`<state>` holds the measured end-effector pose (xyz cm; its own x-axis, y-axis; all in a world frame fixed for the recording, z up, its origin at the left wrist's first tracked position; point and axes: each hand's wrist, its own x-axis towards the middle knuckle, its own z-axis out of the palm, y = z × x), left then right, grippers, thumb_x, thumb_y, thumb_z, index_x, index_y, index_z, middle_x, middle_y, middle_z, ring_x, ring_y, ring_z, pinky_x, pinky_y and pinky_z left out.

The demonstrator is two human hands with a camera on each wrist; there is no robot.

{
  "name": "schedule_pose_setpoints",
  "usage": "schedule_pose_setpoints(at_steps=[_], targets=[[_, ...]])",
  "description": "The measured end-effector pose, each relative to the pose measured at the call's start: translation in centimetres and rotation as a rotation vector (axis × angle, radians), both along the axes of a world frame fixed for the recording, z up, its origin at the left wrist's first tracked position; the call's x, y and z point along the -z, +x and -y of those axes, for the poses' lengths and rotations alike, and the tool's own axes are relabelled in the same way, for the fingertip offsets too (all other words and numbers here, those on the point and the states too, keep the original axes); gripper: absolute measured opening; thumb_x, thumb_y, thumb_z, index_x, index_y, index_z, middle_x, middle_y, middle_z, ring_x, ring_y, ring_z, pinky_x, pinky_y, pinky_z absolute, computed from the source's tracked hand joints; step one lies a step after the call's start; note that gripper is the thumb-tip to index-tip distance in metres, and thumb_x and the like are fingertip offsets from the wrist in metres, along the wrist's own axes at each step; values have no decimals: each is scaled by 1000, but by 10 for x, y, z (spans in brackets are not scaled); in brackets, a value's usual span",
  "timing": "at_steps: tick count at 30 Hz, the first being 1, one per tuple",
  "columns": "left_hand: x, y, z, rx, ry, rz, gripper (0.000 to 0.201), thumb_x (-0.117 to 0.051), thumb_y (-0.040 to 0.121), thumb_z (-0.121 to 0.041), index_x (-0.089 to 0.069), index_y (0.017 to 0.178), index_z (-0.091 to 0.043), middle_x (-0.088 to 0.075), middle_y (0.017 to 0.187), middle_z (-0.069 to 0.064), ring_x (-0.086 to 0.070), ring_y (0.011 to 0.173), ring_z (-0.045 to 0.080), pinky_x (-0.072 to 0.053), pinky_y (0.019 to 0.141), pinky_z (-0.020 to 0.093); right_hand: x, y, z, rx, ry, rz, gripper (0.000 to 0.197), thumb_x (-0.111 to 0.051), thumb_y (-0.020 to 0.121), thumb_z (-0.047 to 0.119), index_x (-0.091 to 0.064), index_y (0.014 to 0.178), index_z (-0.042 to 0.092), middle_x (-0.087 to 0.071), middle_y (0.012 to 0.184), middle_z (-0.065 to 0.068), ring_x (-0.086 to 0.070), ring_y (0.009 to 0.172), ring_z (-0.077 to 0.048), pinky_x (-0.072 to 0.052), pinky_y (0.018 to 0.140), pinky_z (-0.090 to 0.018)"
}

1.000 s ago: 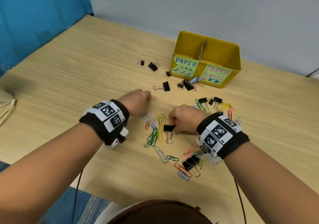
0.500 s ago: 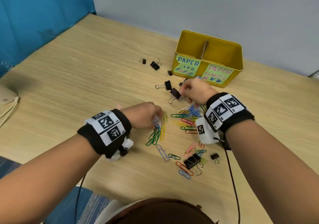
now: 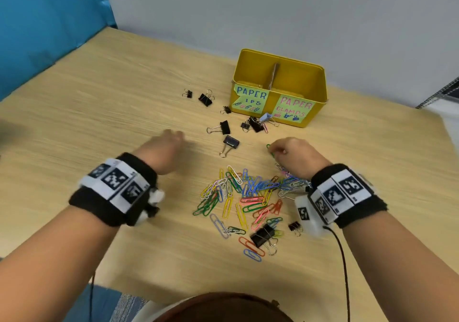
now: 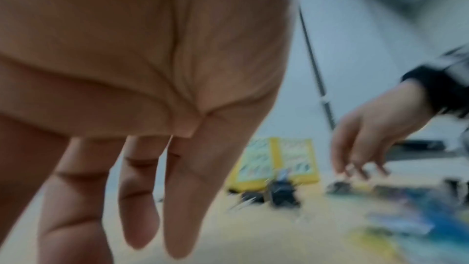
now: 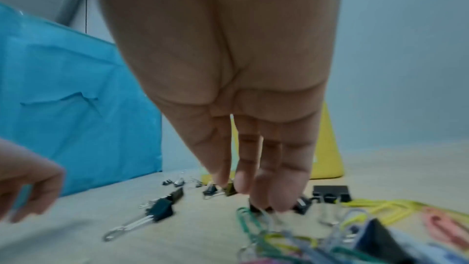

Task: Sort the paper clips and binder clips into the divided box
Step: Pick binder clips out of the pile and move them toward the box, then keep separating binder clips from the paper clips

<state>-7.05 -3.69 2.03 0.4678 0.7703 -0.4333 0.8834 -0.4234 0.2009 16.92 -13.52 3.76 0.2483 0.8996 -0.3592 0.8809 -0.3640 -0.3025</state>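
The yellow divided box (image 3: 298, 73) stands at the back, labelled for paper clips on the left and paper clamps on the right. A heap of coloured paper clips (image 3: 243, 195) lies between my wrists. Black binder clips (image 3: 224, 126) are scattered in front of the box, and one binder clip (image 3: 231, 143) lies alone nearer me. My left hand (image 3: 173, 134) hovers blurred to the left of it, fingers (image 4: 142, 228) straight and empty. My right hand (image 3: 274, 149) points its fingertips (image 5: 276, 202) down at a green paper clip (image 5: 245, 216) and small black clips, holding nothing I can see.
A large binder clip (image 3: 263, 236) and a small one (image 3: 295, 227) lie at the near edge of the heap. A blue partition (image 3: 49, 36) borders the table on the left, and a grey wall stands behind the box. Bare wood spreads left of my left hand.
My right hand has let go of the black binder clip, which now lies on the table, and has moved right to the heap's far end. My left hand left the paper clips and swung forward-left.
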Motion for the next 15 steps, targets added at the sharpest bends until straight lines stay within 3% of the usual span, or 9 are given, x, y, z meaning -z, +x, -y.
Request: schedule_pose_setpoints(at_steps=[2,5,8,12,15], targets=[[-4,-16,-4,-98,-12,-120,42,-45,88,-1,-38,130,2,-45,132,24,-50,118,37,-43,99,40,1,7,-5,90,21,10,37,-41,91,4,-62,121,10,-58,130,-14,-54,118,-29,-42,96,-28],[-5,-12,4,-24,-18,-171,41,-35,94,-2,-37,134,4,-44,136,22,-47,124,33,-39,102,35,8,2,-17,103,-66,50,39,-38,92,3,-59,125,8,-54,133,-15,-51,120,-29,-42,98,-30],[4,9,23,124,-57,-67,34,-37,93,-2,-46,126,2,-52,130,19,-50,120,30,-40,96,30,14,-13,-25,27,-133,84,39,-37,92,3,-59,123,7,-52,132,-15,-50,121,-31,-42,103,-36],[19,40,46,257,-148,96,30,-40,87,4,-55,111,-5,-61,113,14,-54,97,23,-40,78,25,8,-12,-35,37,-123,61,36,-39,92,2,-65,115,9,-59,128,-12,-53,118,-28,-43,97,-31],[17,59,50,291,-134,198,35,-41,86,7,-54,115,-8,-61,113,11,-56,100,24,-39,76,24,9,-1,-45,48,-101,163,46,-37,92,-1,-51,133,13,-48,137,-17,-48,125,-32,-42,104,-38]])
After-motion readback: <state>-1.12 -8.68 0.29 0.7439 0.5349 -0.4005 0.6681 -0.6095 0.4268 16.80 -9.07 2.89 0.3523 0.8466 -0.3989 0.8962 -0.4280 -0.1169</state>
